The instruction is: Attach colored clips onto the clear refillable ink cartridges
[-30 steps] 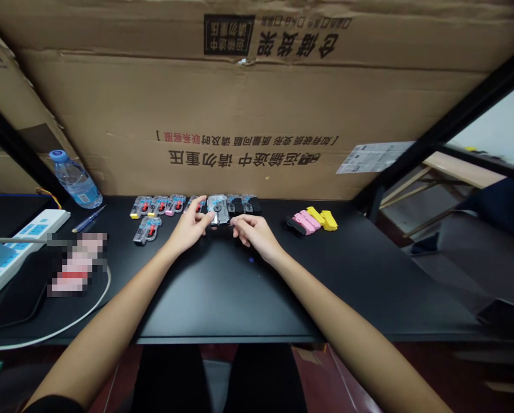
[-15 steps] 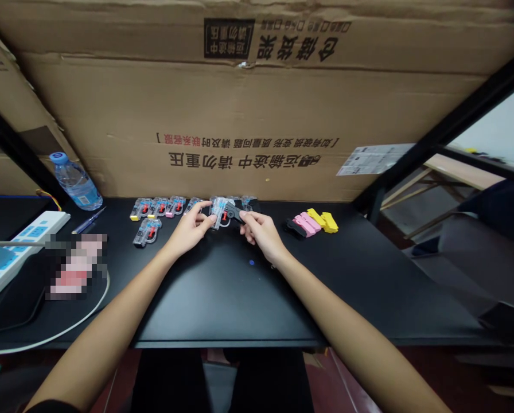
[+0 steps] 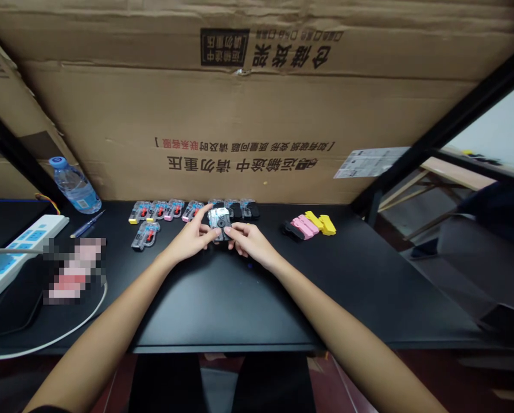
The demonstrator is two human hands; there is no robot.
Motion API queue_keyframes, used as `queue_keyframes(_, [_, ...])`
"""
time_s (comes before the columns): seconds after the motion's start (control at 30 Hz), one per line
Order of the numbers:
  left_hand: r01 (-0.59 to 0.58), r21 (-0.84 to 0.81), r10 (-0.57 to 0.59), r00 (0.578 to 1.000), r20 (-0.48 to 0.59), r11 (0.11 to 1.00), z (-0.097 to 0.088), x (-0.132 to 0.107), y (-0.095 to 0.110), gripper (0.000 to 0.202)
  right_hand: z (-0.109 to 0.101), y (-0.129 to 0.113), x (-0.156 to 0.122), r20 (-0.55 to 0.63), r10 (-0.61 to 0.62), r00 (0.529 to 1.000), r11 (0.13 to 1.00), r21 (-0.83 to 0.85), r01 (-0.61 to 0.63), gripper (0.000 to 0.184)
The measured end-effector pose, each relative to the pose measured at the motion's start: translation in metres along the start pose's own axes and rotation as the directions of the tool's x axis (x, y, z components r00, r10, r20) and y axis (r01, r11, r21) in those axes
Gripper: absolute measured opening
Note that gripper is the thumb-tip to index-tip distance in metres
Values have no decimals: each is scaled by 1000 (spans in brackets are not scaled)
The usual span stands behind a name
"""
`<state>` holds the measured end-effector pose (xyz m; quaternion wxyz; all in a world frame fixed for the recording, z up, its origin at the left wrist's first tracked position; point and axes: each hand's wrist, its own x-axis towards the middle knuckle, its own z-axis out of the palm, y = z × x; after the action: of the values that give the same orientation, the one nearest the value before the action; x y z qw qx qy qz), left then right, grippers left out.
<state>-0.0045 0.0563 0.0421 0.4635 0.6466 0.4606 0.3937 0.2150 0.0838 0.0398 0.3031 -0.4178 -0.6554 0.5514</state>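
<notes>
Both my hands meet over a small clear-and-black toy gun [image 3: 218,219] near the back middle of the black table [image 3: 240,298]. My left hand [image 3: 191,236] pinches its left side with thumb and fingers. My right hand [image 3: 249,241] grips its right side from below. Behind the hands runs a row of similar small clear toy guns [image 3: 166,210] with red, pink and yellow parts, and one more clear toy gun [image 3: 145,236] lies just in front of the row at the left.
Pink, yellow and black plastic pieces [image 3: 311,223] lie to the right. A water bottle [image 3: 74,184], a screwdriver [image 3: 87,224], a white power strip [image 3: 11,252] and a white cable [image 3: 67,330] are at the left. A large cardboard box [image 3: 248,109] walls the back.
The toy gun went from lying flat, to being lifted and turned in both hands, to sitting lower between my fingertips. My right hand moved closer to my left.
</notes>
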Motion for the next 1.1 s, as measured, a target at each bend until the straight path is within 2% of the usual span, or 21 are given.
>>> queue_keyframes(0.17, [-22, 3, 22, 999, -33, 1000, 0, 2, -3, 92, 3, -2, -1, -12, -9, 1000, 998, 63, 10, 42])
queue_keyframes(0.27, [-21, 27, 22, 998, -51, 999, -2, 2, -2, 85, -13, -5, 2, -164, -60, 985, 996, 61, 71, 43])
queue_keyframes(0.33, [-30, 66, 33, 998, -51, 997, -4, 2, -1, 79, -34, -4, 6, -338, -110, 935, 993, -2, 116, 43])
queue_keyframes(0.4, [-36, 107, 41, 998, -50, 994, -6, 2, 0, 73, -61, -1, 10, -516, -179, 838, 980, -172, 103, 41])
queue_keyframes(0.47, [-33, 160, 41, 998, -45, 986, -7, 1, 0, 66, -86, 4, 13, -631, -267, 729, 911, -412, -23, 37])
queue_keyframes(0.5, [-35, 210, 44, 998, -38, 977, -8, 0, 0, 61, -96, 7, 14, -653, -277, 705, 870, -482, -104, 36])
queue_keyframes(0.6, [-45, 428, 48, 999, 3, 903, -10, -1, 1, 42, -110, 17, 16, -680, -241, 692, 789, -553, -268, 37])
queue_keyframes(0.7, [-53, 570, 18, 998, 68, 820, -11, -2, 0, 34, -110, 26, 20, -665, -245, 706, 725, -609, -322, 39])
queue_keyframes(0.87, [-151, 674, 24, 981, 193, 723, -10, -4, 0, 43, -107, 34, 26, -655, -220, 723, 683, -633, -364, 39])
queue_keyframes(1.0, [-172, 726, 11, 975, 221, 666, -7, -5, 0, 41, -106, 35, 28, -623, -191, 758, 653, -657, -376, 39])
queue_keyframes(1.1, [-179, 734, 12, 974, 227, 655, -7, -4, 0, 40, -103, 37, 28, -598, -191, 779, 645, -674, -359, 39])
